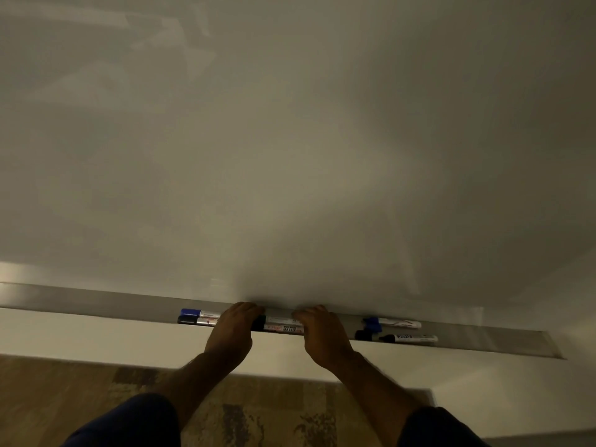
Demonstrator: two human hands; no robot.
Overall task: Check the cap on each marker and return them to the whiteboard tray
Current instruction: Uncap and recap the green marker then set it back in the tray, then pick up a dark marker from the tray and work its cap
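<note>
grey metal tray [503,341] runs along the foot of a whiteboard [290,140], seen from above by a head camera in dim light. both hands reach forward into the tray's middle. the left hand [232,330] and the right hand [322,337] lie just apart, fingers curled down over the two ends of a marker [283,328] that lies flat in the tray. its long axis runs left to right along the tray, square across the line of the forearms, with its black cap under the left fingers and its printed barrel leading to the right hand. how firmly either hand grips cannot be told, as the fingertips are hidden behind the knuckles. it looks as though the cap is being pressed home, or the marker set down. two more markers lie side by side to the left, a blue-capped one [200,313] behind a black-capped one [196,321], near the left hand. two others lie to the right, one blue-capped [392,323] and one black-capped [398,337], nearer the right hand. below the tray are a pale wall and patterned carpet [258,414].
</note>
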